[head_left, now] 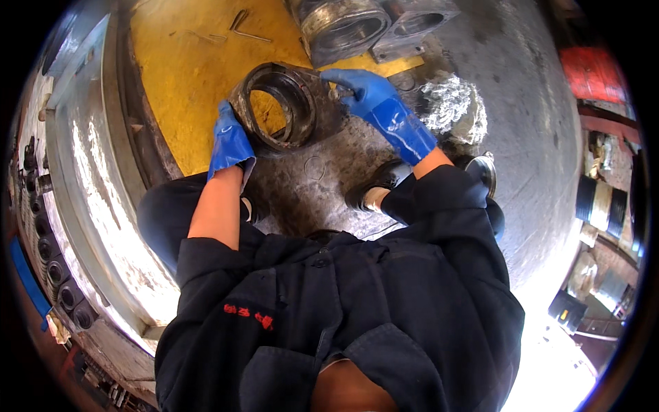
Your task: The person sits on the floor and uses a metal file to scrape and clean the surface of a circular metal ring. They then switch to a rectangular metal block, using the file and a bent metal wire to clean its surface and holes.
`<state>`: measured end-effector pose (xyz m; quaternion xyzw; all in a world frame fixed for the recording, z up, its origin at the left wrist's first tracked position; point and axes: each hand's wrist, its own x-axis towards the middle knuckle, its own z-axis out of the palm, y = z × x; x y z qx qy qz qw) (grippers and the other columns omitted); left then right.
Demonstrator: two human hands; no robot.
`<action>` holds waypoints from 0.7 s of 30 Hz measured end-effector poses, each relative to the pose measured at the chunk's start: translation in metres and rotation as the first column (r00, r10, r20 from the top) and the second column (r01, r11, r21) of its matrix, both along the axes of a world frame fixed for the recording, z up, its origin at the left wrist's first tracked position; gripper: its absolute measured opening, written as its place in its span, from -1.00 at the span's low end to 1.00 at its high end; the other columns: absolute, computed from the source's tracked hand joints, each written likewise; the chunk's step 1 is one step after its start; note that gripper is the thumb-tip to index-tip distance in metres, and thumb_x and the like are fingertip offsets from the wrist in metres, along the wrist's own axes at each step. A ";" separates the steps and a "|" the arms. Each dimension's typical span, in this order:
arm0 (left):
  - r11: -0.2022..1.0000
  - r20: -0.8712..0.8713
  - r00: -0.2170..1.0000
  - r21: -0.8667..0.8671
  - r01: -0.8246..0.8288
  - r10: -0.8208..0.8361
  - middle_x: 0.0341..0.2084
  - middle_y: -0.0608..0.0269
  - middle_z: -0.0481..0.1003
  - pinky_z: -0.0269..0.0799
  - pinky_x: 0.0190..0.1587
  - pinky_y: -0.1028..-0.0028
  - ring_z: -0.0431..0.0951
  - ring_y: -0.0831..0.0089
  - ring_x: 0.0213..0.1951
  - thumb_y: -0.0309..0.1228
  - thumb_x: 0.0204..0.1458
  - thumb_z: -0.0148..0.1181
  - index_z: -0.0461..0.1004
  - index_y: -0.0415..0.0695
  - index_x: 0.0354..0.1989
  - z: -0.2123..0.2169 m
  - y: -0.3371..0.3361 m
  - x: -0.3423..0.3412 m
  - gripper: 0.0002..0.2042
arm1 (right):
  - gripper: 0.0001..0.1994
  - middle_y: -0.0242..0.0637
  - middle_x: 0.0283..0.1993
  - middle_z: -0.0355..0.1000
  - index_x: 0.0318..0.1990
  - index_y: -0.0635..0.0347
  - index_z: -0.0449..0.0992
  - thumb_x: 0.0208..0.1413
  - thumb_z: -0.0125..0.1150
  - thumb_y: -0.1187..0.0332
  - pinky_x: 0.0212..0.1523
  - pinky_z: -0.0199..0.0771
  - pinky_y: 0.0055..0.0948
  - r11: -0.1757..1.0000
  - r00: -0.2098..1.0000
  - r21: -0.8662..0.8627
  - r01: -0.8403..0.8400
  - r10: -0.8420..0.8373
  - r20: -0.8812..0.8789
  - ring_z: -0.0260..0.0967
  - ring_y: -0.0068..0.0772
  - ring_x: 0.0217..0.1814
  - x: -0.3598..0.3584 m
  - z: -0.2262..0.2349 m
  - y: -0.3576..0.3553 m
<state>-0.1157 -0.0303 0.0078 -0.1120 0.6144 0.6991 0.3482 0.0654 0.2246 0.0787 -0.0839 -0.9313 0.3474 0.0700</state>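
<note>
A dark, greasy metal housing with a wide round bore (302,103) is tilted up in front of me, and yellow shows through its opening. My left hand (231,141), in a blue rubber glove, holds the left side of its rim. At the other end, my right hand (374,99), gloved the same way, grips the housing's upper right edge between outstretched fingers and thumb. Whether a small piece also sits in that grip is too unclear to tell. The housing's underside is hidden.
Two more bored metal castings (350,31) stand at the far side. A bent metal rod (248,27) lies on the yellow plate (171,75). White crumpled material (453,110) is to the right, near a shiny round metal part (482,172). A long metal beam (103,158) runs along my left.
</note>
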 end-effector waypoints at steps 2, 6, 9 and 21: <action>0.995 0.062 0.998 0.102 -0.020 0.014 0.04 0.02 0.56 0.45 0.13 0.35 0.56 0.21 0.04 0.03 0.38 -0.35 0.42 -0.34 0.18 0.007 -0.001 0.003 -0.36 | -0.51 -0.22 0.08 0.55 0.19 -0.15 0.49 0.08 0.22 0.53 -0.01 0.58 -0.27 1.000 1.000 0.017 -0.004 0.005 -0.011 0.55 -0.10 0.00 -0.005 0.001 0.003; 0.997 0.072 0.997 0.082 -0.004 -0.002 0.03 0.02 0.56 0.45 0.12 0.35 0.57 0.21 0.02 0.03 0.37 -0.33 0.41 -0.33 0.19 -0.009 -0.003 -0.009 -0.36 | -0.52 -0.19 0.06 0.56 0.16 -0.13 0.51 0.07 0.20 0.57 0.00 0.56 -0.34 0.971 1.000 -0.239 0.013 -0.012 0.004 0.56 -0.16 0.00 -0.004 -0.012 0.017; 0.999 0.136 0.990 0.037 -0.030 0.025 0.11 0.03 0.51 0.41 0.19 0.33 0.52 0.22 0.10 0.00 0.39 -0.34 0.37 -0.28 0.26 0.017 0.000 0.000 -0.40 | -0.52 -0.18 0.05 0.55 0.15 -0.11 0.51 0.07 0.19 0.58 0.01 0.55 -0.33 0.993 0.997 -0.111 0.027 -0.019 0.076 0.54 -0.16 0.03 0.006 0.010 0.003; 0.997 0.117 0.990 -0.005 -0.078 0.078 0.02 0.04 0.57 0.48 0.09 0.33 0.59 0.21 -0.02 0.06 0.34 -0.25 0.46 -0.31 0.14 0.035 0.006 0.009 -0.37 | -0.53 -0.16 -0.11 0.59 0.18 -0.12 0.50 0.10 0.21 0.53 -0.12 0.55 -0.40 0.997 0.999 -0.079 0.021 -0.018 0.037 0.58 -0.28 -0.17 0.013 -0.025 0.021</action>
